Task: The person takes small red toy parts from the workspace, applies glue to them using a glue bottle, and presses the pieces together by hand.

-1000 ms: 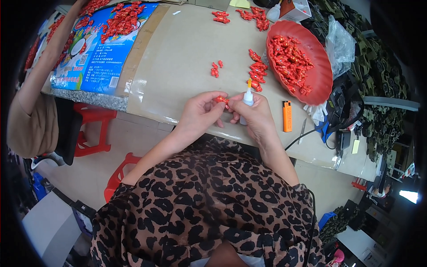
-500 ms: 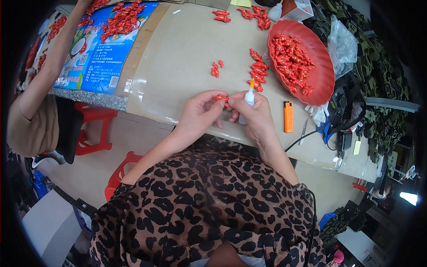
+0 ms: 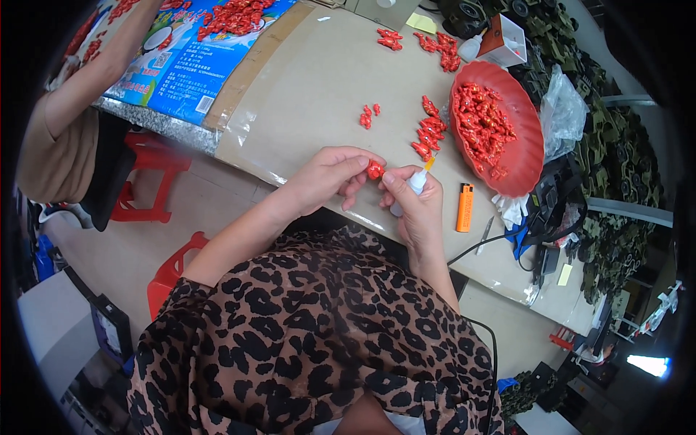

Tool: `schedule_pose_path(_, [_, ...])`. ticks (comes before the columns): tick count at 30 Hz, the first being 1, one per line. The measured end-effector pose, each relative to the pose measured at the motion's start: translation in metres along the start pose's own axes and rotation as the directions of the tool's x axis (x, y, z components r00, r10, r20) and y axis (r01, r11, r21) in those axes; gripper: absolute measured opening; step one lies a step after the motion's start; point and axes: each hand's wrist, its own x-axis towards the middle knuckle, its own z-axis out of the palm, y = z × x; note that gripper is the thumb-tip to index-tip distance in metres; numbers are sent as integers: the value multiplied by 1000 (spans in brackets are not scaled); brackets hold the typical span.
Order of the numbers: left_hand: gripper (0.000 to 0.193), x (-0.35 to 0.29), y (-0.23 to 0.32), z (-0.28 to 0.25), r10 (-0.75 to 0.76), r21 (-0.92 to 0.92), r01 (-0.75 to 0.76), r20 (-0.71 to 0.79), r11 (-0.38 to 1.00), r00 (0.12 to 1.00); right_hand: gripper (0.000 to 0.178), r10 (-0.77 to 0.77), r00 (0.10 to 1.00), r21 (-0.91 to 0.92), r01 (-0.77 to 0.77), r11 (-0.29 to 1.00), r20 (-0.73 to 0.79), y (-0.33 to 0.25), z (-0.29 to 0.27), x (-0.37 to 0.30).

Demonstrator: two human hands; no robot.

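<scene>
Red scalloped bowl (image 3: 531,145) on the table (image 3: 312,87), part filled with shiny red pieces (image 3: 482,123); I take all bearings from it, sides as the seated person has them. Both hands are left of the bowl and nearer the person's body, over the table's near edge. Left hand (image 3: 319,177): thumb and fingers closed on one small red piece (image 3: 375,170), which sits right at the fingertips, well out from the palm, on the side toward the bowl. Right hand (image 3: 418,210): fingers wrapped round a white squeeze bottle (image 3: 416,181), its yellow tip (image 3: 430,163) slanting up toward the bowl. Right thumb and forefinger come up close against the held piece; whether they pinch it too, I cannot tell. Just left of the bowl, a short row of red pieces (image 3: 431,129); farther left, a few smaller red bits (image 3: 367,117). On the near side of the bowl, an orange lighter (image 3: 465,208), with a slim pointed tool (image 3: 484,236) beside it. Right of the bowl, a crumpled clear bag (image 3: 562,114). Far to its left, a co-worker's bare arm (image 3: 94,85) reaches across a blue printed sheet (image 3: 181,80) bearing a red heap (image 3: 235,19).
</scene>
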Motion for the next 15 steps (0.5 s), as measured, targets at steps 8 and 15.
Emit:
schedule_pose_path(8, [27, -1, -3, 2, 59, 53, -59, 8, 997, 998, 7, -24, 1000, -54, 24, 998, 14, 5, -6, -2])
schedule_pose_path(15, [28, -2, -5, 0, 107, 104, -112, 48, 988, 993, 9, -29, 999, -129, 25, 991, -24, 5, -5, -4])
